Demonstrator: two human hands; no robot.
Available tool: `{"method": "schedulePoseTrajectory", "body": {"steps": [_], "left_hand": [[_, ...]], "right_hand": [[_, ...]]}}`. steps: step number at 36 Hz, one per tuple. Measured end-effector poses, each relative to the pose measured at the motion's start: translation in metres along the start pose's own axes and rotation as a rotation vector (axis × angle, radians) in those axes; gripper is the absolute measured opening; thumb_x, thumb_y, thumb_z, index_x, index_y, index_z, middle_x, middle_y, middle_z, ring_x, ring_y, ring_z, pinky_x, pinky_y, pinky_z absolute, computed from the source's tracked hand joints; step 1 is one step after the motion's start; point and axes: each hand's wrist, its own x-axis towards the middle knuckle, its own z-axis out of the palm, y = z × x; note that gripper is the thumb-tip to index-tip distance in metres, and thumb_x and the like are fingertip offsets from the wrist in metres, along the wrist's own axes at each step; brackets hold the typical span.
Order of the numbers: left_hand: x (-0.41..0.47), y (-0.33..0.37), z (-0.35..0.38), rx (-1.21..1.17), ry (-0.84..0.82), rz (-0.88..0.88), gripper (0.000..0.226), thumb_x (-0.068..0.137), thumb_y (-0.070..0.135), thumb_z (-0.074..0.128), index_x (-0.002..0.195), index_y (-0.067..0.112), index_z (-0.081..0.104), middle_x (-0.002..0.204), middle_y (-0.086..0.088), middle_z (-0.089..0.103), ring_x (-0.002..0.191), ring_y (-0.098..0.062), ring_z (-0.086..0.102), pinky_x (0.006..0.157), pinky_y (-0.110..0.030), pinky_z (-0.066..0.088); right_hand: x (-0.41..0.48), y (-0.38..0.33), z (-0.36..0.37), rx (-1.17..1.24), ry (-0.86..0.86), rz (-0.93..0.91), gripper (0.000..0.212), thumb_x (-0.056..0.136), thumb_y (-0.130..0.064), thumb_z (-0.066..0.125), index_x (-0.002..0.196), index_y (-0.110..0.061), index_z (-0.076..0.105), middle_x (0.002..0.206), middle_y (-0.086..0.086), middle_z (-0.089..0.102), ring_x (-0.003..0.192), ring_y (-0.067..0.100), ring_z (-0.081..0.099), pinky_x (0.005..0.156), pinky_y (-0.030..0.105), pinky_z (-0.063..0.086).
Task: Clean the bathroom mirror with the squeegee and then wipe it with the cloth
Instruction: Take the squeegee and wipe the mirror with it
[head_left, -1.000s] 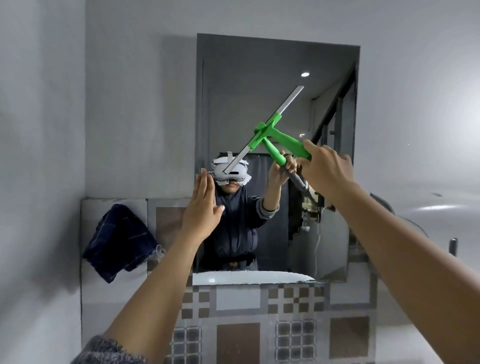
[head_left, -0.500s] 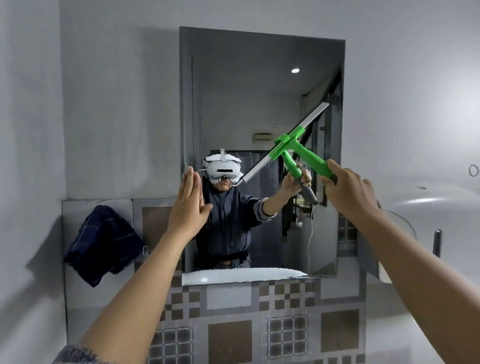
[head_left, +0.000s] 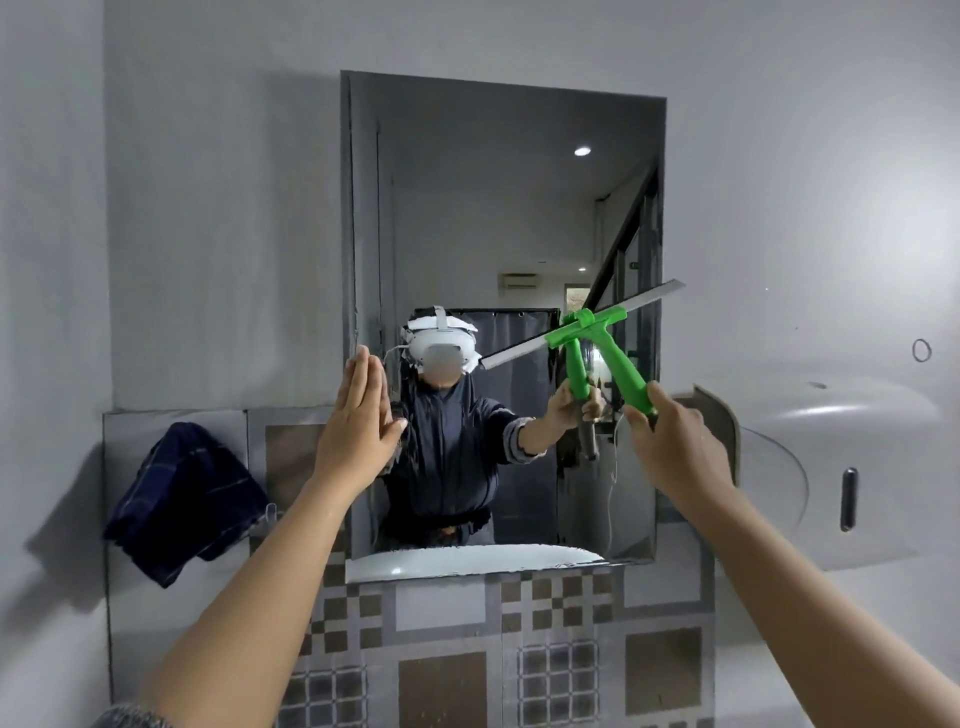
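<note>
So, squeegee's on the right half of the mirror, cloth's hanging off to the left.

Going left to right: the dark blue cloth (head_left: 182, 501) hangs on the wall at the left edge of the tiled panel (head_left: 441, 649), below and well left of the mirror (head_left: 493, 208). Next, the left hand (head_left: 358, 421) is up at the mirror's lower left edge, flat, fingers (head_left: 363, 374) straight and pressed together, holding nothing; can't tell if it actually touches the glass. Then the green squeegee (head_left: 597, 338), its blade tilted with the right end higher, lies on the glass at mid height and pokes just past the mirror's right edge. The right hand (head_left: 675, 441) has its fingers wrapped around the green handle's lower end. Furthest right on the wall is a white dispenser (head_left: 841, 467).
</note>
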Motion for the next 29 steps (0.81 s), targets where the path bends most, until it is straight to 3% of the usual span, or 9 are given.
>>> {"method": "schedulePoseTrajectory", "body": {"steps": [2,5,11,18,25,27,29], "left_hand": [[0.001,0.002,0.000,0.004,0.008,-0.005,0.089,0.089,0.029,0.057,0.145,0.015,-0.010,0.150,0.010,-0.024,0.139,-0.009,-0.015,0.106,-0.030,0.028],[0.000,0.001,-0.004,0.015,0.005,0.011,0.087,0.088,0.027,0.058,0.146,0.013,-0.006,0.152,0.006,-0.020,0.141,-0.012,-0.011,0.107,-0.030,0.026],[0.003,-0.014,-0.010,0.064,-0.011,0.094,0.084,0.088,0.028,0.058,0.147,0.011,0.000,0.155,0.001,-0.012,0.142,-0.016,-0.004,0.107,-0.037,0.032],[0.001,-0.030,-0.017,0.065,-0.021,0.197,0.074,0.087,0.024,0.058,0.145,0.007,0.014,0.156,-0.003,-0.001,0.143,-0.018,0.003,0.106,-0.039,0.038],[-0.009,-0.042,-0.011,0.042,-0.025,0.245,0.068,0.092,0.023,0.046,0.146,0.007,0.008,0.155,-0.001,-0.009,0.142,-0.013,-0.007,0.116,-0.032,0.016],[-0.013,-0.044,-0.009,0.045,-0.011,0.269,0.068,0.092,0.020,0.048,0.145,0.004,0.010,0.155,-0.006,-0.003,0.142,-0.015,-0.004,0.115,-0.035,0.021],[-0.018,-0.047,-0.006,0.037,0.013,0.282,0.070,0.088,0.015,0.055,0.144,0.002,0.015,0.155,-0.008,0.003,0.143,-0.019,0.003,0.108,-0.036,0.036]], "right_hand": [[-0.007,-0.008,0.004,0.022,-0.001,0.021,0.033,0.096,-0.035,0.039,0.116,-0.009,0.045,0.083,0.011,0.050,0.073,0.031,0.050,0.062,0.035,0.040],[-0.020,-0.025,0.014,0.111,0.004,0.087,0.033,0.097,-0.034,0.039,0.109,-0.005,0.047,0.083,0.008,0.046,0.071,0.029,0.048,0.064,0.035,0.039],[-0.034,-0.063,0.038,0.413,0.049,0.265,0.036,0.094,-0.041,0.039,0.096,-0.007,0.052,0.089,0.012,0.061,0.077,0.034,0.062,0.067,0.045,0.053],[-0.047,-0.118,0.058,0.685,0.123,0.361,0.036,0.094,-0.033,0.046,0.078,-0.002,0.054,0.075,0.011,0.055,0.055,0.018,0.047,0.047,0.027,0.034],[-0.057,-0.158,0.074,0.769,0.146,0.369,0.035,0.093,-0.033,0.049,0.071,-0.007,0.047,0.069,0.007,0.050,0.051,0.013,0.042,0.043,0.024,0.028],[-0.060,-0.167,0.077,0.755,0.149,0.356,0.036,0.094,-0.034,0.048,0.070,-0.007,0.046,0.068,0.006,0.050,0.050,0.012,0.042,0.040,0.019,0.029],[-0.063,-0.174,0.080,0.755,0.149,0.329,0.037,0.095,-0.032,0.048,0.067,-0.008,0.045,0.066,0.006,0.049,0.048,0.011,0.042,0.033,0.013,0.030]]}}
